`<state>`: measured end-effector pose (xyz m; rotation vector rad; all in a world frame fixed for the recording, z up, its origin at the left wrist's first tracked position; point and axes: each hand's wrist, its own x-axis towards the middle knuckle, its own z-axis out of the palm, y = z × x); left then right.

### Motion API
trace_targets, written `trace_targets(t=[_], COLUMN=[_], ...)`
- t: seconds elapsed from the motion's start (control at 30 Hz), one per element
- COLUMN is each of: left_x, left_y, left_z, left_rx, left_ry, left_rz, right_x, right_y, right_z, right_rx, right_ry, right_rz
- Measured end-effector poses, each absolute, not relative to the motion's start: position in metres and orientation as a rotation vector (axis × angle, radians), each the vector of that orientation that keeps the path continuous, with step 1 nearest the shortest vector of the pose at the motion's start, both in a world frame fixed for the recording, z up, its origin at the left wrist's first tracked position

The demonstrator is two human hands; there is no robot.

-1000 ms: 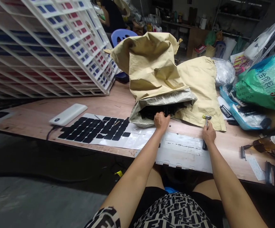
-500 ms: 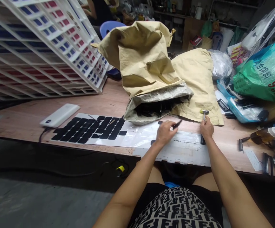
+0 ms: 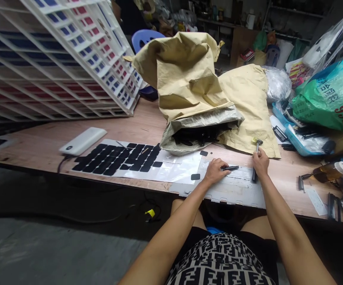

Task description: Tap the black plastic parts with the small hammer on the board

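My left hand is closed on a small, slim black part, low over a grey-white sheet at the table's front edge. What the part is I cannot make out. To its right, my right hand grips a small hammer by its dark handle, the head upward near the paper sack. An open tan sack lies beyond my hands, its mouth toward me with black pieces inside. Left of my left hand, rows of black rounded pads stick to a white backing sheet.
A white crate leans at the left, above a white power bank with a cable. A second tan sack, a blue tray, a green bag and an amber bottle stand on the right.
My left hand has lowered the black part toward the grey-white sheet and turned it flatter. The hammer stays in my right hand, nearly in place. The view has shifted slightly.
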<state>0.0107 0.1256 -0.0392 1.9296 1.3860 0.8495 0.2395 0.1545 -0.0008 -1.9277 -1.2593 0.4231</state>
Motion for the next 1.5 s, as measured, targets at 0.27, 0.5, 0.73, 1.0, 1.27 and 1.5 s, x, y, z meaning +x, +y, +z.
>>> trace_targets(t=[0.27,0.5,0.73,1.0,1.27,1.5], left_x=[0.013,0.013,0.013,0.013,0.013,0.014], left_y=[0.126,0.126,0.126,0.127,0.127,0.127], left_z=[-0.038,-0.041,-0.038,-0.041,-0.039,-0.039], left_rx=[1.922,1.857,1.883,1.907,1.907,1.9], left_ry=[1.421,1.379,1.376,1.388,1.398,1.399], left_rz=[0.844,0.966,0.958,0.946,0.917,0.918], right_x=[0.209,0.195,0.192,0.196,0.209,0.234], right_y=[0.052,0.027,0.03,0.031,0.051,0.142], right_z=[0.019,0.014,0.005,0.012,0.013,0.018], right_rx=[-1.567,-1.567,-1.527,-1.637,-1.754,-2.125], right_ry=[-1.514,-1.842,-1.908,-1.79,-1.709,-1.634], right_rz=[0.821,0.594,0.611,0.595,0.572,0.196])
